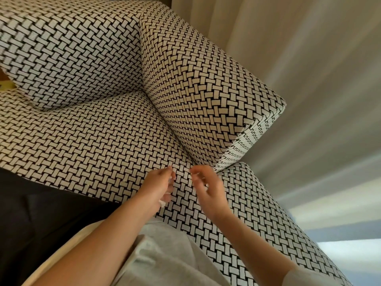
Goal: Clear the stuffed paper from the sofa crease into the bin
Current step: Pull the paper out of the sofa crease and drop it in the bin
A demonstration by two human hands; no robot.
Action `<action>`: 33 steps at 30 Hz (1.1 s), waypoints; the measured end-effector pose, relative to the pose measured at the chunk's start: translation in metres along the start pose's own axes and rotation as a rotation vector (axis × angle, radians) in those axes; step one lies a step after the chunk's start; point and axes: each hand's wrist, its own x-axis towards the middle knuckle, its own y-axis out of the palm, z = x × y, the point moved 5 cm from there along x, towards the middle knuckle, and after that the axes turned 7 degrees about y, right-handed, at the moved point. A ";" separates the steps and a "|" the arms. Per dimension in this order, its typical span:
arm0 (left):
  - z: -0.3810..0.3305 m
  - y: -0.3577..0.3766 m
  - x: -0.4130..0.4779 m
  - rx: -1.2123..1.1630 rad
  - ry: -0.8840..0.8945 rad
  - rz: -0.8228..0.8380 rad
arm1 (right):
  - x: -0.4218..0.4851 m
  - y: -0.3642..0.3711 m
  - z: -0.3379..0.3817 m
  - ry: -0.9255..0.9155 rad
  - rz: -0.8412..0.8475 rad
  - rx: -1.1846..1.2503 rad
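The sofa point(92, 141) is covered in a black and cream basket-weave fabric. Its crease point(165, 122) runs between the seat cushion and the armrest point(202, 83). My left hand point(159, 185) hovers over the seat's front part with its fingers curled round white paper point(162, 202), which peeks out below the palm. My right hand point(207, 185) is close beside it, blurred, fingers loosely curled; a small pale bit shows at its fingertips, and I cannot tell whether it holds that bit. No paper shows in the visible crease. No bin is in view.
A patterned back cushion point(68, 54) leans at the upper left. Pale curtains point(288, 38) hang behind the armrest. A dark surface point(31, 213) lies at the lower left, and light clothing point(165, 254) sits below my arms.
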 end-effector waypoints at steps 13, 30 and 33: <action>0.000 0.002 0.000 0.065 -0.023 0.120 | 0.077 -0.064 -0.102 0.807 0.488 -0.486; -0.016 -0.007 -0.007 0.009 0.039 0.154 | 0.068 -0.061 -0.106 0.960 0.337 -0.122; -0.019 -0.013 -0.005 -0.012 0.044 0.147 | 0.064 -0.059 -0.095 0.835 0.204 -0.192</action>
